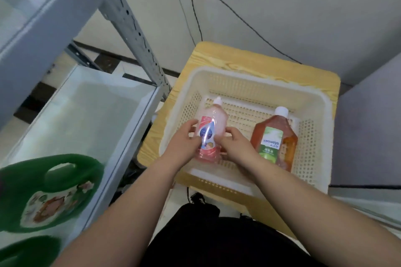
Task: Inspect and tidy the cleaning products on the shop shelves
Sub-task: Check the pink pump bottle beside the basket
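Nearest us, a green jug (50,193) sits on the shelf (91,110), likely sorted. Our left hand (184,136) and right hand (236,141) each curl a grip round the pink bottle (211,128) at the basket's (321,102) left side on the worktop (238,56). Beyond, the amber bottle (275,138) looks unchecked, so work remains.

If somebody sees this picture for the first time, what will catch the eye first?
First comes the pink bottle at the centre, which the left hand and the right hand both grip at the left side of the cream basket. Next is the amber bottle with a green label, in the right part of that basket. Then the big green jug on the grey shelf at the lower left.
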{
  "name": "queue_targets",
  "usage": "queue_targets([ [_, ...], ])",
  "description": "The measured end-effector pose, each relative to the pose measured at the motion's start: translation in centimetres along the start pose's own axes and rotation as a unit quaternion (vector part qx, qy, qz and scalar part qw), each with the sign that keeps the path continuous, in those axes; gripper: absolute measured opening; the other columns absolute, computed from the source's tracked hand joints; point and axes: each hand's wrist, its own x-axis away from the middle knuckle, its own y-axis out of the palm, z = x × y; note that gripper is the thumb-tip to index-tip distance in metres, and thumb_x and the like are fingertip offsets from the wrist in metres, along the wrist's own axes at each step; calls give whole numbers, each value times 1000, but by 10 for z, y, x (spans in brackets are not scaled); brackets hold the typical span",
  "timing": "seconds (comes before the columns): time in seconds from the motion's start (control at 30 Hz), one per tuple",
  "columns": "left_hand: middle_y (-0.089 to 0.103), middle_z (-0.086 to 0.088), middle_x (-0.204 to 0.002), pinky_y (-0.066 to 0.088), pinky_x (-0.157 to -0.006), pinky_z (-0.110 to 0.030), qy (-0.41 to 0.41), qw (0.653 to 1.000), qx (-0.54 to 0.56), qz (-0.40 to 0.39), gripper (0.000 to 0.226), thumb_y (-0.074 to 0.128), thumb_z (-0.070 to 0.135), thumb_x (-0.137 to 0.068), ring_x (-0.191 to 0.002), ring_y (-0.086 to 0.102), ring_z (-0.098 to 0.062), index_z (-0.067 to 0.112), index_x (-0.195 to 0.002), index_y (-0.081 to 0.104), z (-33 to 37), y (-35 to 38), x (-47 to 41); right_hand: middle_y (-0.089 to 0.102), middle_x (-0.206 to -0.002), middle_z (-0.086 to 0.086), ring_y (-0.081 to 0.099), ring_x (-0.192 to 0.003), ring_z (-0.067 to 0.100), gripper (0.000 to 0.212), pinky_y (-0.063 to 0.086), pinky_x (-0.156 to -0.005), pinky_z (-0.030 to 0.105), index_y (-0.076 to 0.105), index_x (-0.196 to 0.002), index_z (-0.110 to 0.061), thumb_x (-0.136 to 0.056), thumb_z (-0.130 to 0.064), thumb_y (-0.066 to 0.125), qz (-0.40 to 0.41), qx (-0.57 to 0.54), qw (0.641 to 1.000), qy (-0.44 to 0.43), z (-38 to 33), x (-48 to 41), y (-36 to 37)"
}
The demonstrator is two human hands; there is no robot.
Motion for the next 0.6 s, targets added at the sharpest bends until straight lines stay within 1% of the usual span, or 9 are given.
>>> queue_targets([
  [0.1,61,7,-134,62,-83,-37,-1,999,-35,-39,51,53,15,-96,-98,69,-12,33,-143,45,-6,-2,-29,73,-111,5,76,-89,25,48,62,-85,50,50,-133,-25,-87,-27,65,38,30,999,18,-5,-26,10],
  [0.17,59,7,-133,54,-90,-32,-5,994,-84,-67,55,51,13,-96,-108,66,-18,28,-148,41,-11,0,-42,72,-113,5,75,-91,27,49,62,-84,49,54,-134,-25,-86,-25,64,62,44,997,32,-7,-40,18],
  [0.23,59,4,-131,45,-91,-28,-8,987,-136,-85,57,54,10,-93,-114,61,-22,20,-148,40,-15,2,-52,72,-114,5,73,-94,26,45,61,-87,46,59,-132,-25,-88,-21,64,70,59,995,38,-5,-50,26],
  [0.27,61,0,-132,45,-92,-29,-12,983,-158,-94,59,57,12,-91,-115,61,-24,19,-147,40,-20,3,-56,73,-113,4,73,-95,26,43,60,-88,46,61,-131,-24,-88,-20,63,68,67,995,43,-4,-52,30],
  [0.33,59,-8,-135,47,-103,-36,-27,973,-201,-114,68,64,18,-89,-121,59,-27,14,-150,35,-29,3,-62,74,-109,2,73,-94,24,39,60,-88,43,66,-126,-25,-88,-19,63,67,66,994,56,3,-55,38],
  [0.4,53,-13,-141,42,-112,-42,-28,961,-248,-120,72,64,21,-89,-128,54,-30,8,-152,31,-34,4,-66,76,-100,5,74,-83,30,35,61,-75,40,68,-121,-26,-87,-20,62,70,50,994,71,11,-57,44],
  [0.47,45,-19,-145,36,-115,-39,-11,938,-320,-130,65,57,21,-95,-132,46,-32,0,-150,30,-35,7,-65,76,-90,13,70,-63,32,35,53,-55,37,68,-121,-23,-86,-19,63,79,25,993,81,19,-59,48],
  [0.53,35,-22,-149,29,-116,-35,8,906,-400,-134,62,48,25,-102,-135,37,-33,-6,-150,25,-31,10,-62,76,-89,14,65,-55,27,40,47,-50,32,66,-127,-21,-87,-19,64,85,22,993,81,24,-60,49],
  [0.6,27,-22,-152,24,-115,-37,17,894,-431,-123,66,46,28,-103,-137,33,-34,-5,-152,20,-31,13,-61,76,-95,11,66,-61,24,48,47,-51,30,60,-135,-22,-87,-21,65,91,36,992,74,26,-60,47],
])
